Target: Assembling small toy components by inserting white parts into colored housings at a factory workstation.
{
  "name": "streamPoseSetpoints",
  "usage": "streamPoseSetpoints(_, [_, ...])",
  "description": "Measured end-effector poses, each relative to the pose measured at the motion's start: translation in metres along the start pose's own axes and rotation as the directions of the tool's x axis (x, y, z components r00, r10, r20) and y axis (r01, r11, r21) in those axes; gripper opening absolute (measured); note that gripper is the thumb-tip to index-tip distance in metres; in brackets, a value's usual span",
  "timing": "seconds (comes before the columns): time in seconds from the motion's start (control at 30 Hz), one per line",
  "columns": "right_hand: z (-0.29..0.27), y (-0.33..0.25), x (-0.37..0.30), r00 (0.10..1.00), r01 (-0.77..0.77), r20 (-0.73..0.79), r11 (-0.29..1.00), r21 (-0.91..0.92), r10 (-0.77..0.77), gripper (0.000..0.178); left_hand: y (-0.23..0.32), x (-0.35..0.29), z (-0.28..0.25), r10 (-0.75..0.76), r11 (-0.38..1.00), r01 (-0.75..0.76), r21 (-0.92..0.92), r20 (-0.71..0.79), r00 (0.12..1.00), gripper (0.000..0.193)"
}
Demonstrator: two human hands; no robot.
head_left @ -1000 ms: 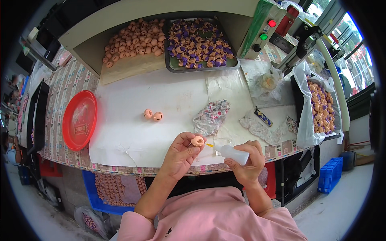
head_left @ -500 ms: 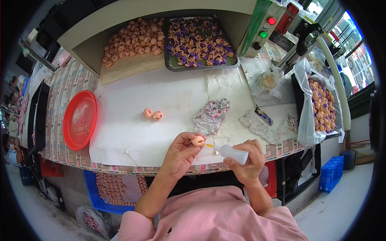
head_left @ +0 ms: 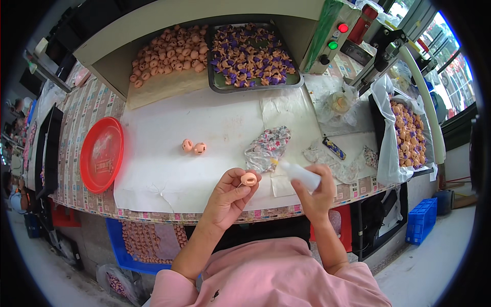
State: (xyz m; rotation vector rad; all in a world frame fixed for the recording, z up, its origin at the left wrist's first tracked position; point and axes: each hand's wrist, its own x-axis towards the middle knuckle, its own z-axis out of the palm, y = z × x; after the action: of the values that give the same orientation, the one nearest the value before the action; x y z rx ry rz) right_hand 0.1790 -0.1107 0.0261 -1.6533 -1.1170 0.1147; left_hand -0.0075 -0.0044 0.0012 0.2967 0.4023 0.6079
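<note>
Between the fingertips of my left hand (head_left: 228, 197) is a small peach-coloured doll head (head_left: 248, 179), its dark slot facing me. My right hand (head_left: 318, 194) is wrapped round a white squeeze bottle (head_left: 305, 177). The bottle's yellow tip (head_left: 274, 161) points up and left, apart from the doll head and over the edge of a flowered cloth (head_left: 268, 147). Two more slotted doll heads (head_left: 200, 148) lie side by side on the white sheet (head_left: 153, 174), farther off and to the left.
At the back are a heap of doll heads (head_left: 171, 53) and a dark tray (head_left: 255, 88) of peach-and-purple doll bodies. A red plastic plate (head_left: 102, 153) lies left. On the right stand a lined box (head_left: 386, 120) of small figures, a printed tube (head_left: 334, 148) and a control post (head_left: 327, 41).
My right hand has drawn the bottle up and away from the doll head; its tip was at the head before. The doll head has turned and shifted slightly left in my left hand.
</note>
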Motion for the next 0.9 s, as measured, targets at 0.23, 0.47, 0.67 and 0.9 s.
streamPoseSetpoints(0.23, [0.018,0.015,0.023,0.984,-0.103,0.134,0.988,-0.114,0.118,0.027,0.008,-0.009,-0.002,-0.099,0.98,0.115,-0.161,0.104,0.99,0.032])
streamPoseSetpoints(0.47, [0.009,0.0,0.057,0.958,0.227,0.23,0.945,-0.235,-0.173,0.022,0.02,-0.014,-0.012,-0.153,0.894,0.228,-0.385,0.217,0.964,0.034])
streamPoseSetpoints(0.67, [0.023,-0.001,0.137,0.899,0.435,0.192,0.861,-0.265,-0.395,0.014,0.02,-0.017,-0.011,-0.147,0.917,0.238,-0.321,0.283,0.948,0.034])
streamPoseSetpoints(0.9, [0.102,0.016,0.218,0.866,0.438,0.398,0.843,-0.312,-0.302,0.01,0.018,-0.022,0.0,-0.144,0.95,0.219,-0.221,0.312,0.939,0.033])
